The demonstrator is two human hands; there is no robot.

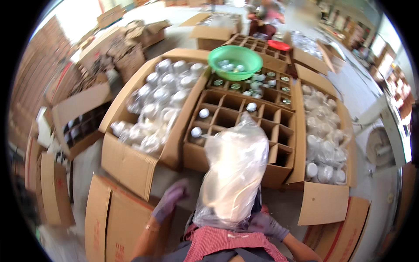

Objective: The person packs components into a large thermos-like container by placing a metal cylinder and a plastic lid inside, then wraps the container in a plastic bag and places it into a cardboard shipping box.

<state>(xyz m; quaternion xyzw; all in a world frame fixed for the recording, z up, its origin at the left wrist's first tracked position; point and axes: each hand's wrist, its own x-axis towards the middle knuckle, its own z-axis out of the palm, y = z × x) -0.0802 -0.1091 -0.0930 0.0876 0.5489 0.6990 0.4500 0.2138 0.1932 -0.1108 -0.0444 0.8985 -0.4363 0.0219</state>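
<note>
A large clear plastic bag (235,170) with whitish contents stands upright against my lap, its top leaning over the divided carton. What exactly is inside cannot be made out. My right hand (267,225), in a purple-grey glove, grips the bag's lower right side; its fingertips are partly hidden. Apart from the bag on the left is my left hand (171,199), gloved alike and blurred, with fingers stretched out and nothing seen in them. The divided carton (279,171) in front has cardboard cells, a few holding white-capped bottles (204,113).
Cartons of clear-wrapped bottles flank it on the left (168,94) and right (323,131). A green basin (235,61) holding small items rests on the carton behind. Flattened boxes (118,218) lie beside my left arm. A person (264,19) sits at the far side.
</note>
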